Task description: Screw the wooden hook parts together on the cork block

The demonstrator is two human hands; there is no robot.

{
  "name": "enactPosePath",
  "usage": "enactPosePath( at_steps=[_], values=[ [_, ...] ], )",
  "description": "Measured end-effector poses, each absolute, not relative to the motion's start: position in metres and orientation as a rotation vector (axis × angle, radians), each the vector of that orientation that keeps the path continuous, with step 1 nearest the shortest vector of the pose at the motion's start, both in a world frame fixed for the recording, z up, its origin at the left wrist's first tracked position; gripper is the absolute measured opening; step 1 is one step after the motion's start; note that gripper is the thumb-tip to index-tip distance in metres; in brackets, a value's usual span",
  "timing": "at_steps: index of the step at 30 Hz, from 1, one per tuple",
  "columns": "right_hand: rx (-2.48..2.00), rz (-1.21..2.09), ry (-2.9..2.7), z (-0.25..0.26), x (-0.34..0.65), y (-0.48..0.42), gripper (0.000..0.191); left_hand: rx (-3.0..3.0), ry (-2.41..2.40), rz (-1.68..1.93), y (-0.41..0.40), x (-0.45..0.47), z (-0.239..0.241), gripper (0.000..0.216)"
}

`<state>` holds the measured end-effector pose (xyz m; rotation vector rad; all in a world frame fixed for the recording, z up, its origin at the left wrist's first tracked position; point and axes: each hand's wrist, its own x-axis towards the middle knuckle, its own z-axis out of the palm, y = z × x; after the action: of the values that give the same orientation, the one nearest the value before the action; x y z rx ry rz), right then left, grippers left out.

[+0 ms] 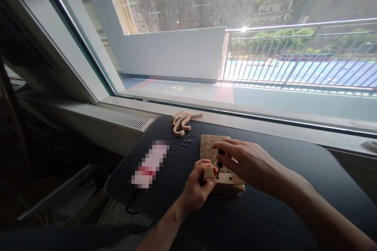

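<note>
A chipboard wooden block (208,146) lies on the black table (279,204). A pale wooden hook (228,179) rests on its near edge. My left hand (196,190) is closed around the hook's curved end (209,173), steadying it. My right hand (250,162) pinches the dark handle of a small screwdriver (219,163) held upright, tip down on the hook's flat plate.
Two more wooden hooks (182,120) lie at the table's far edge, with several small dark screws (185,140) scattered beside them. A blurred pink and white object (150,163) lies on the table's left part. Behind are a window sill, a radiator grille (118,117) and a balcony railing.
</note>
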<state>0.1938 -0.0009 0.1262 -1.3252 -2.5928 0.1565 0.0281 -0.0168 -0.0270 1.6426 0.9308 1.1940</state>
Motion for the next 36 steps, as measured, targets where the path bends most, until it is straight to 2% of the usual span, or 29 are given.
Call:
enactPosePath(
  at_steps=[6, 8, 14, 19, 23, 27, 32, 36],
  values=[
    [-1.311, 0.293, -2.492, 0.122, 0.203, 0.014, 0.027, 1.692, 0.939, 1.173, 0.000, 0.040, -0.021, 0.023],
    [-1.307, 0.326, -2.451, 0.119, 0.207, 0.019, 0.028, 1.648, 0.945, 1.114, 0.010, 0.041, -0.014, 0.029],
    [-1.265, 0.437, -2.275, 0.104, 0.215, 0.023, 0.031, 1.604, 0.832, 0.513, 0.044, 0.026, 0.035, 0.054],
    [-1.225, 0.437, -2.262, 0.101, 0.213, 0.018, 0.030, 1.785, 0.771, 0.286, 0.063, 0.021, 0.051, 0.042],
    [-1.272, 0.435, -2.263, 0.101, 0.213, 0.019, 0.030, 1.724, 0.693, 0.352, 0.062, 0.025, 0.032, 0.037],
    [-1.226, 0.382, -2.277, 0.097, 0.217, 0.021, 0.027, 1.828, 0.768, 0.632, 0.054, 0.029, 0.015, 0.028],
    [-1.241, 0.358, -2.251, 0.095, 0.221, 0.024, 0.028, 1.841, 0.762, 0.637, 0.054, 0.032, 0.011, 0.028],
    [-1.242, 0.340, -2.251, 0.097, 0.221, 0.024, 0.021, 1.846, 0.778, 0.669, 0.053, 0.033, 0.009, 0.025]
  ],
)
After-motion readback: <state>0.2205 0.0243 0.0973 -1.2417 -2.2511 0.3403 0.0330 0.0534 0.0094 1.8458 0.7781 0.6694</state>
